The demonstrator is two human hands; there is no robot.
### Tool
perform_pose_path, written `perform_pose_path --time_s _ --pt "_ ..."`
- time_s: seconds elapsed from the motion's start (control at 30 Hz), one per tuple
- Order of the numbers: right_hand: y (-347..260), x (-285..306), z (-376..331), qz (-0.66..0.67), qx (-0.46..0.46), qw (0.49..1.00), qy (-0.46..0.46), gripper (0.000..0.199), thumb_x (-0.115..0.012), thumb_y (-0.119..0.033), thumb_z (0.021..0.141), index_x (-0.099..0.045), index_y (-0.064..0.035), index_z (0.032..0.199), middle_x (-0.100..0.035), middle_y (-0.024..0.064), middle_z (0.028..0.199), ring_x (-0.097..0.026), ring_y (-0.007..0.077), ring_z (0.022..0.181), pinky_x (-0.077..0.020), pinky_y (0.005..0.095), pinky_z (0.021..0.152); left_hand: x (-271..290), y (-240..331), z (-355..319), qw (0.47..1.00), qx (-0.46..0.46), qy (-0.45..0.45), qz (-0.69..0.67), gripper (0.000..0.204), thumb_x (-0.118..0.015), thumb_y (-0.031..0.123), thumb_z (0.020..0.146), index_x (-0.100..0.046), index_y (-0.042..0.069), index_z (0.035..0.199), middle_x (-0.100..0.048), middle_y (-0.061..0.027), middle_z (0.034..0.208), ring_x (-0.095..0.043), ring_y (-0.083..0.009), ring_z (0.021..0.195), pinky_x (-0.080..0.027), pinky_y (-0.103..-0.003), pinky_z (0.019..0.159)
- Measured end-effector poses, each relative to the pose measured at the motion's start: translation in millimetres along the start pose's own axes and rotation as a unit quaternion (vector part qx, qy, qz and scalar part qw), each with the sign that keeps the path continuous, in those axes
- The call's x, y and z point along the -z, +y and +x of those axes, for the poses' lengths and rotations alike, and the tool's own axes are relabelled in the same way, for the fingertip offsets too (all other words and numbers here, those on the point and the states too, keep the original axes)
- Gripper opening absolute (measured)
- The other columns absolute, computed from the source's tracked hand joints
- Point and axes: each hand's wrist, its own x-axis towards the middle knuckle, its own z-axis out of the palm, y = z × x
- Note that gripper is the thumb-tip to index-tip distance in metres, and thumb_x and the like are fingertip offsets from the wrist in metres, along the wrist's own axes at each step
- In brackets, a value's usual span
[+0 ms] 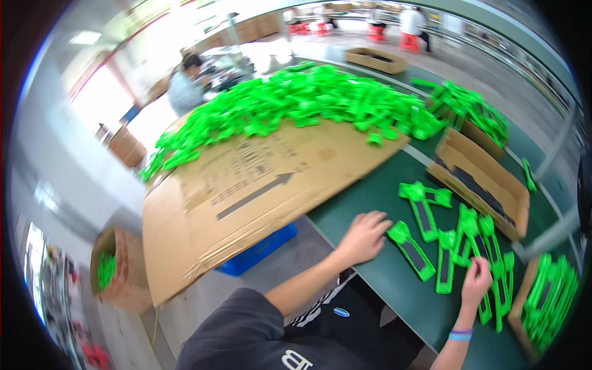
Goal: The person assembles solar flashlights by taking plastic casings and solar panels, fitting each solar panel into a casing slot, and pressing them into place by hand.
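Note:
My left hand [364, 238] is palm down over the green work table, fingers stretched out and holding nothing. Just beyond its fingertips lies a green plastic part [414, 254] with a black strip along its middle. My right hand [476, 285] has its fingers pinched together at the lower end of another green plastic part [478, 245], among a loose group of similar pieces. Several of these lie between and around my hands, such as one green part [444, 269] closer to the table's front edge. The fingertips of my right hand partly hide what they pinch.
A cardboard sheet [265, 185] at the left carries a large heap of green parts [296, 95]. An open carton [487, 179] holds dark strips. Another carton [523, 302] at the right is packed with green parts. A person [186, 86] sits beyond the heap.

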Motion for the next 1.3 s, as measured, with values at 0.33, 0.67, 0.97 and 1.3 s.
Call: perform_pose_path --time_s 0.33,0.67,0.97,1.3 --pt "-2 -12 9 0.003 -0.045 0.999 -0.026 0.005 -0.050 -0.002 0.084 -0.054 0.0000 0.084 -0.048 0.0015 0.068 -0.041 0.0093 0.059 -0.0334 0.0237 0.053 23 -22 43 0.985 0.098 -0.133 0.051 0.013 -0.052 0.012 0.073 -0.063 0.006 0.077 -0.064 -0.0136 0.076 -0.062 -0.0294 0.076 -0.047 -0.043 0.077" --pt "-11 -8 9 0.008 -0.056 0.998 -0.013 0.004 -0.056 -0.002 0.079 -0.059 -0.0005 0.082 -0.054 0.0069 0.062 -0.049 0.0113 0.052 -0.0382 0.0245 0.049 7 -170 181 0.972 0.113 -0.126 0.163 0.051 -0.054 0.031 0.083 -0.039 0.014 0.129 -0.049 -0.0238 0.119 -0.053 -0.0387 0.104 -0.044 -0.047 0.087" --pt "-19 -1 14 0.015 -0.072 0.997 -0.026 0.003 -0.057 -0.003 0.076 -0.059 -0.0028 0.079 -0.056 0.0112 0.064 -0.053 0.0219 0.051 -0.0402 0.0305 0.048 5 -150 190 0.977 0.088 0.030 0.192 0.030 -0.054 0.012 0.080 -0.051 0.011 0.109 -0.057 -0.0164 0.102 -0.054 -0.0362 0.097 -0.047 -0.045 0.079" --pt "-19 6 5 0.002 -0.043 0.998 -0.036 0.006 -0.057 -0.003 0.072 -0.059 -0.0027 0.078 -0.060 0.0136 0.070 -0.059 0.0302 0.062 -0.0465 0.0353 0.054 17 -79 186 0.957 0.032 0.287 -0.023 0.020 -0.049 -0.004 0.072 -0.059 0.004 0.087 -0.056 -0.0100 0.093 -0.055 -0.0275 0.083 -0.046 -0.034 0.071"
